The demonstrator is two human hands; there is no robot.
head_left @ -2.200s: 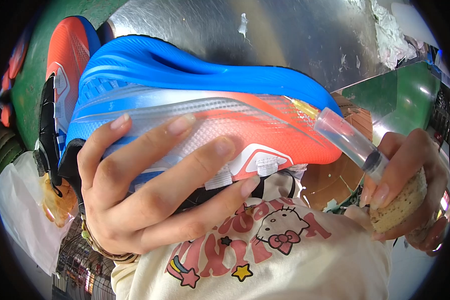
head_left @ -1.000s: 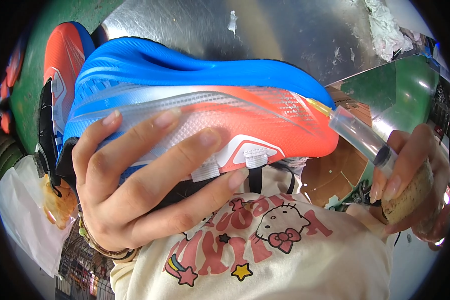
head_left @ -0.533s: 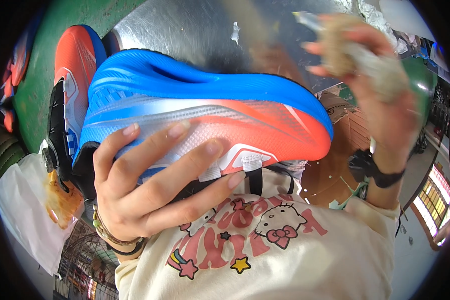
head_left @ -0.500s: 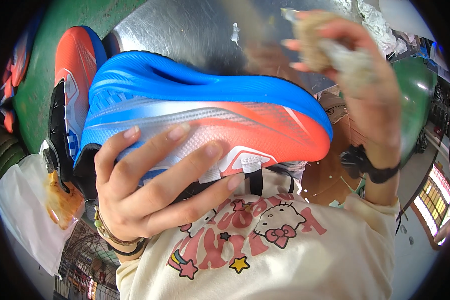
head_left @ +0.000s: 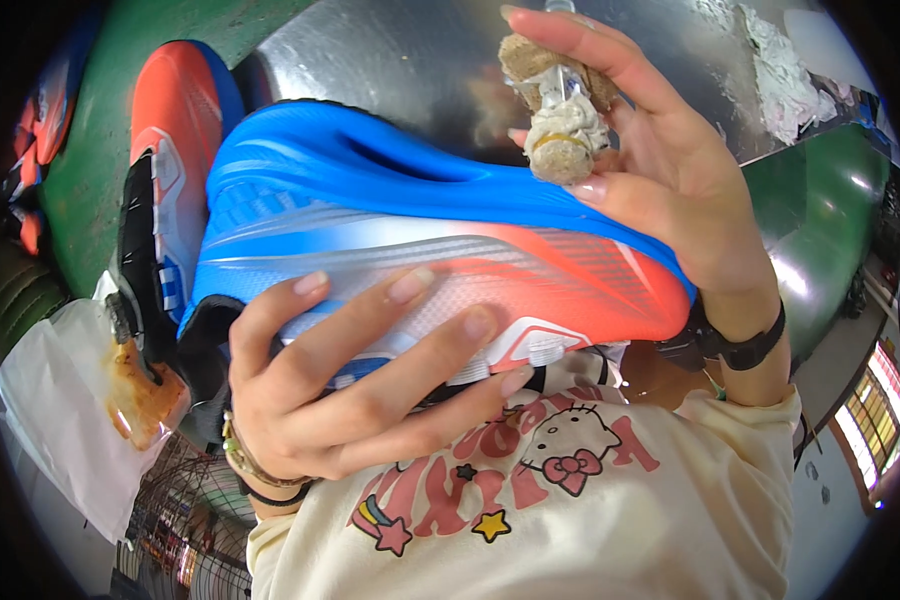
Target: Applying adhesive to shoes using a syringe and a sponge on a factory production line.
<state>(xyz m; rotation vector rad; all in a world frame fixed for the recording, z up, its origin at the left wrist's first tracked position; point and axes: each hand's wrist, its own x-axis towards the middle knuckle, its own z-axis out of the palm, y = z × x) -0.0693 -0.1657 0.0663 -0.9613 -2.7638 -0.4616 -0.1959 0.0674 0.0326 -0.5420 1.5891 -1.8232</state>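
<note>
A running shoe (head_left: 410, 235) with a blue sole and a coral, white and blue upper lies on its side before my chest, its toe pointing right. My left hand (head_left: 335, 395) grips it, fingers spread over the upper near the laces and collar. At the sole's far edge, above the toe half, my right hand (head_left: 685, 195) pinches a tan, crumbly lump (head_left: 560, 150) bound with whitish material, with a clear piece showing at its top. Whether the lump touches the sole I cannot tell. A matching shoe (head_left: 175, 110) stands at the left, toe pointing away.
A shiny metal tabletop (head_left: 390, 60) lies beyond the shoe, with crumpled white scraps (head_left: 785, 80) at its far right. White sheeting (head_left: 60, 390) and a brown-stained clear piece (head_left: 148, 400) are at the left. More coral shoes (head_left: 55, 125) sit at the far left above green flooring (head_left: 100, 200).
My right hand, blurred before, has come left and down, bringing the tan lump over the sole's edge. The shoe and my left hand have shifted slightly right.
</note>
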